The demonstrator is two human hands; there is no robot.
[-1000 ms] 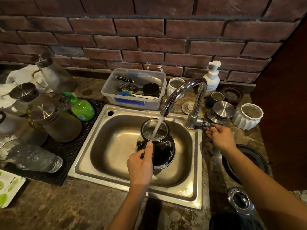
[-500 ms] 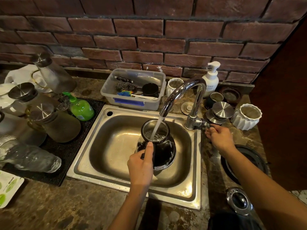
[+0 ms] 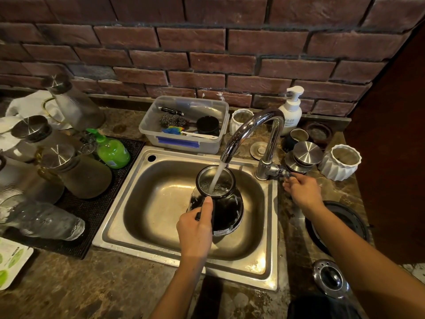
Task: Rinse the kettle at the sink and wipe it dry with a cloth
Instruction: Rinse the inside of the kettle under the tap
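Note:
A black kettle [image 3: 226, 204] with its lid off stands upright in the steel sink [image 3: 142, 201], right under the chrome tap [image 3: 253, 127]. A stream of water falls from the spout into the kettle's open mouth. My left hand [image 3: 195, 229] grips the kettle's black handle, thumb lying along its top. My right hand [image 3: 302, 191] holds the tap's lever at the base of the tap, fingers curled over it. A white cloth [image 3: 27, 107] lies at the far left behind the jugs.
Several glass jugs with steel lids [image 3: 76, 171] crowd a black mat left of the sink, beside a green soap bottle [image 3: 112, 151]. A clear tub of scrubbers [image 3: 184, 125] sits behind the sink. White ribbed pots [image 3: 340, 162], a pump bottle [image 3: 291, 111] and steel lids stand right.
Water keeps running into the kettle and the level inside rises a little. Both hands stay where they were.

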